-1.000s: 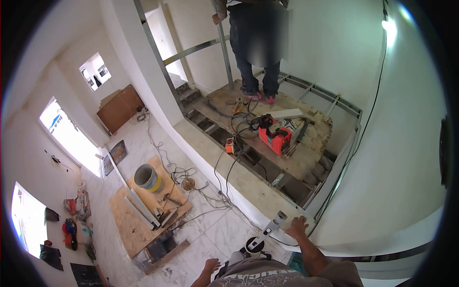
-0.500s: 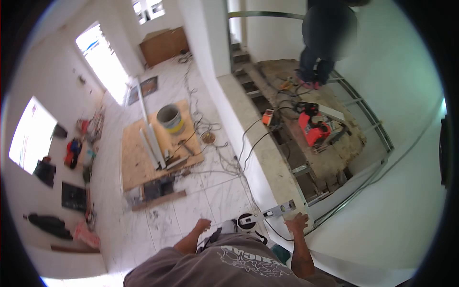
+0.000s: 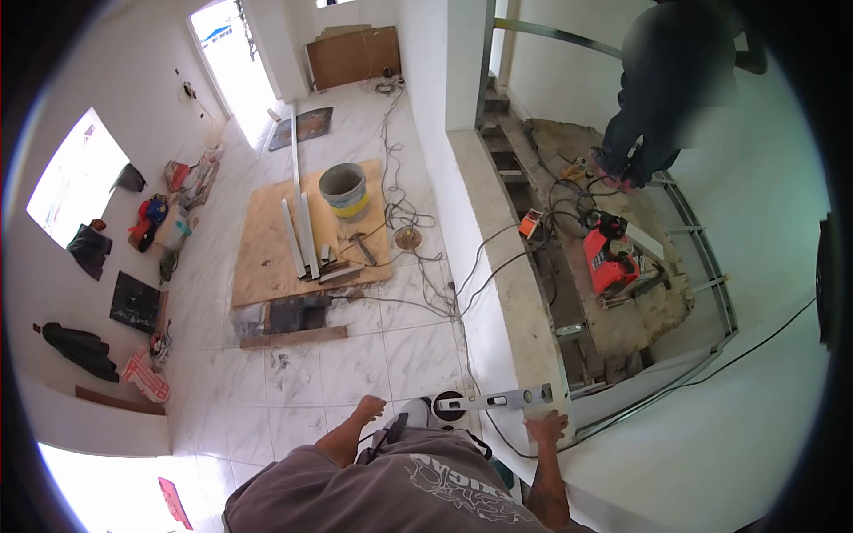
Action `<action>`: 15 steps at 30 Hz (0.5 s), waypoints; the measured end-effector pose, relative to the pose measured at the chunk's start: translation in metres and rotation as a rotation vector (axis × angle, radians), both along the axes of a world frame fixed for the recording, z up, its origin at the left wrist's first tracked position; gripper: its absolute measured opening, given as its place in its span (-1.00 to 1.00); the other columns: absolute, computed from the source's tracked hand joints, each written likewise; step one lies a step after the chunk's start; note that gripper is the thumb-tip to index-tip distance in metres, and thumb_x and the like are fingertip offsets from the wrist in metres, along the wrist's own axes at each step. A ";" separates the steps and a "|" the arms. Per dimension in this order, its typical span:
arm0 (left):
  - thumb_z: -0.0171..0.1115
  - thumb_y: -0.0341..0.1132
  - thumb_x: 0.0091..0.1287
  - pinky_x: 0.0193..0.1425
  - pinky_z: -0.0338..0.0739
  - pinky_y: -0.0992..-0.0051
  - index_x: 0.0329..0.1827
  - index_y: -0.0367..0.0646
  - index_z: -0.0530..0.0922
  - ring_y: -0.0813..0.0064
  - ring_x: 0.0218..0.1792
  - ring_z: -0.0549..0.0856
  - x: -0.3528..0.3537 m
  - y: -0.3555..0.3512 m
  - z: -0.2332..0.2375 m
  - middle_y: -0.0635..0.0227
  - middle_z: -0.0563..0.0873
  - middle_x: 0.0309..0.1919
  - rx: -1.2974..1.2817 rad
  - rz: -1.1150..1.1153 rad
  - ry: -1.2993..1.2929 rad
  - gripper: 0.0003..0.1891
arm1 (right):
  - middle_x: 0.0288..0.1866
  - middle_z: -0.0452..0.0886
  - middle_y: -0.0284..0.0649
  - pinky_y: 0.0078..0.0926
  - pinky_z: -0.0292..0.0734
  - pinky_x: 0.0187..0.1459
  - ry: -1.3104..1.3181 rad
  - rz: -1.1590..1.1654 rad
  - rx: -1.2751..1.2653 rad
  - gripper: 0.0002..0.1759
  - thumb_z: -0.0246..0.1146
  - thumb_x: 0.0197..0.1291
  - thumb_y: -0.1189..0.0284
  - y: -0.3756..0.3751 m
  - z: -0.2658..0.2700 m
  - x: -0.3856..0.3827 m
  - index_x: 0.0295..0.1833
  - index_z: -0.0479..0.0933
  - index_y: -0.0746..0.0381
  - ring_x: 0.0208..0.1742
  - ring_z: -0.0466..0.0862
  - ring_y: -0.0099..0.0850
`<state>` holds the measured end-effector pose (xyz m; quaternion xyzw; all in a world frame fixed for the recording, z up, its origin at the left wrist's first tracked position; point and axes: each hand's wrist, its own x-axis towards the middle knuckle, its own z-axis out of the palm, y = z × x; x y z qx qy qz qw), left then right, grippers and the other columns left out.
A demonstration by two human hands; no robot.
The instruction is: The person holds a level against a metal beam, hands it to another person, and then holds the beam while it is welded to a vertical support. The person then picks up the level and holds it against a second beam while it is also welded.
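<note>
Touching ledge (image 3: 524, 324): right hand (image 3: 546, 427) | level (image 3: 515, 399) overhanging edge | left hand (image 3: 370, 409) above floor (image 3: 410, 351)

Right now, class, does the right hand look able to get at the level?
Probably yes: the right hand rests on the ledge, close by one end of the level, with nothing visible between them.

The only view looks forward and steeply down from the person's head (a round, wide one, dark at the corners). The wearer's shirt (image 3: 382, 489) sits close at bottom centre, the doorway (image 3: 233, 67) far off, upper left.
</note>
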<state>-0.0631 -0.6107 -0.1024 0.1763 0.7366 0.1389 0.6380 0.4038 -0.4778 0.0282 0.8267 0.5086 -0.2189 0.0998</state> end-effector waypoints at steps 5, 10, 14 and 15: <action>0.08 -0.02 0.36 0.03 0.41 0.16 0.12 0.02 0.47 0.29 0.06 0.60 -0.004 -0.002 -0.028 0.31 0.62 0.06 -0.053 0.114 -0.055 -0.63 | 0.23 0.18 0.12 0.28 0.30 0.17 0.015 -0.007 0.057 0.12 0.50 -0.29 -0.05 -0.006 -0.011 0.005 0.30 0.22 0.41 0.39 0.14 0.12; 0.13 -0.12 0.32 0.00 0.44 0.15 0.07 -0.04 0.50 0.24 -0.09 0.64 -0.001 0.002 -0.018 0.26 0.66 -0.08 -0.049 0.190 -0.121 -0.68 | 0.30 0.15 0.17 0.32 0.24 0.19 0.029 -0.017 0.091 0.09 0.51 -0.29 -0.04 -0.006 -0.012 0.005 0.28 0.25 0.42 0.41 0.11 0.16; 0.00 -0.04 0.41 0.18 0.38 0.14 0.22 -0.11 0.42 0.18 0.07 0.56 -0.003 0.013 -0.003 0.14 0.55 0.13 0.022 0.160 -0.215 -0.56 | 0.35 0.11 0.20 0.34 0.19 0.23 0.072 -0.046 0.062 0.12 0.51 -0.29 -0.05 -0.002 -0.011 0.006 0.30 0.24 0.43 0.44 0.06 0.19; 0.09 -0.01 0.38 0.11 0.45 0.15 0.22 -0.17 0.40 0.21 0.01 0.58 0.006 0.009 0.032 0.13 0.56 0.07 0.086 0.130 -0.193 -0.51 | 0.35 0.11 0.21 0.34 0.18 0.24 0.081 -0.051 0.056 0.13 0.51 -0.29 -0.05 -0.002 -0.011 0.006 0.31 0.24 0.44 0.45 0.05 0.19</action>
